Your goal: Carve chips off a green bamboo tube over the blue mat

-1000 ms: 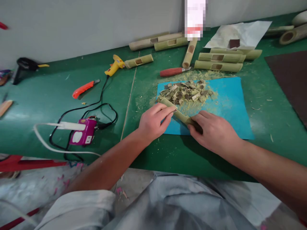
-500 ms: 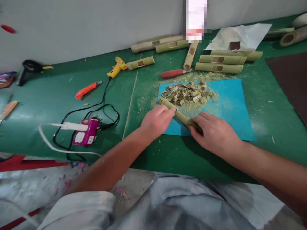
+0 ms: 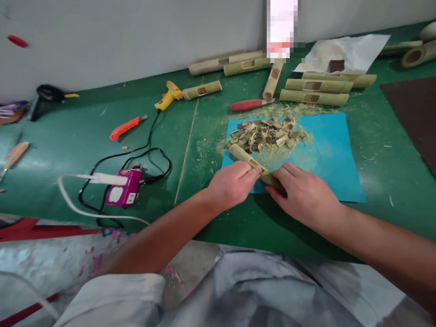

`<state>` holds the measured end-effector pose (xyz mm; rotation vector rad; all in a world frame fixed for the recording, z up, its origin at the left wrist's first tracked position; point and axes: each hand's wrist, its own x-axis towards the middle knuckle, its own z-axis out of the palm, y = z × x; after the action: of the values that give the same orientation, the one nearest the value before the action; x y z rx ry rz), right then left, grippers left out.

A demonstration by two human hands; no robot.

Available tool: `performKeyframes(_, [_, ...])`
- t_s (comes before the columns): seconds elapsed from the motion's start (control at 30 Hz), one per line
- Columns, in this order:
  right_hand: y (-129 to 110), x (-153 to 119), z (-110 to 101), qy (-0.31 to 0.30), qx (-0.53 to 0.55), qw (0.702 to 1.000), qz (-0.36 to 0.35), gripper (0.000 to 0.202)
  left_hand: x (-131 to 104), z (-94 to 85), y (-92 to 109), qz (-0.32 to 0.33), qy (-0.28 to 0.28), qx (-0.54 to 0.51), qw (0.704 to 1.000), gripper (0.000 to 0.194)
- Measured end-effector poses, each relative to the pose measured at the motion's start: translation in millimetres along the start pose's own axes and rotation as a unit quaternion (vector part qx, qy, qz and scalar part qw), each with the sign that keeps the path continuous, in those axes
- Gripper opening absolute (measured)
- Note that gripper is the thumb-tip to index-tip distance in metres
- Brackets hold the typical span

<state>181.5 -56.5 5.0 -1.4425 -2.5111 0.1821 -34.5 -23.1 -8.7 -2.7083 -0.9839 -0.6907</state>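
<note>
A short bamboo tube (image 3: 239, 153) with a rectangular opening cut in its side lies slantwise over the blue sheet (image 3: 340, 159). My right hand (image 3: 304, 188) is closed round its near end, covering that part. My left hand (image 3: 235, 181) is closed in a pinch at the opening, fingertips against the tube. Whatever is between those fingers is hidden. A heap of bamboo chips (image 3: 269, 132) and pale dust lies just beyond the tube. Behind it rests a knife with a red handle (image 3: 247, 105).
Several slotted bamboo tubes (image 3: 313, 97) lie along the back. White paper (image 3: 357, 52) bears a small dark square (image 3: 337, 66). A dark sheet (image 3: 413, 109) lies right. Leftward are a yellow glue gun (image 3: 168, 95), an orange cutter (image 3: 126, 128) and a purple socket block (image 3: 124, 187) with cords.
My left hand has slid along the tube toward my right hand, uncovering more of the tube's far end and opening. My right hand keeps its hold.
</note>
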Motion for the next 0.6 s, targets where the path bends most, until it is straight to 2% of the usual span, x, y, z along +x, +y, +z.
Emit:
performKeyframes(0.13, [-1.8, -1.4, 0.9, 0.006, -0.011, 1.000, -0.007, 0.021, -1.0, -1.5, 2.4, -0.007, 0.024, -0.006, 1.000, 0.022])
performKeyframes(0.27, [-3.0, -1.1, 0.0, 0.001, -0.011, 1.000, -0.005, 0.022, -1.0, -1.2, 0.8, 0.012, 0.013, -0.028, 0.999, 0.023])
performKeyframes(0.4, [-3.2, 0.0, -0.7, -0.008, -0.007, 1.000, 0.005, 0.021, -2.2, -0.7, -0.3, 0.005, 0.019, -0.011, 1.000, 0.022])
performKeyframes(0.6, [-3.3, -0.4, 0.0, -0.004, -0.018, 1.000, -0.004, 0.021, -3.9, -0.2, -1.5, -0.005, 0.007, -0.045, 0.999, 0.024])
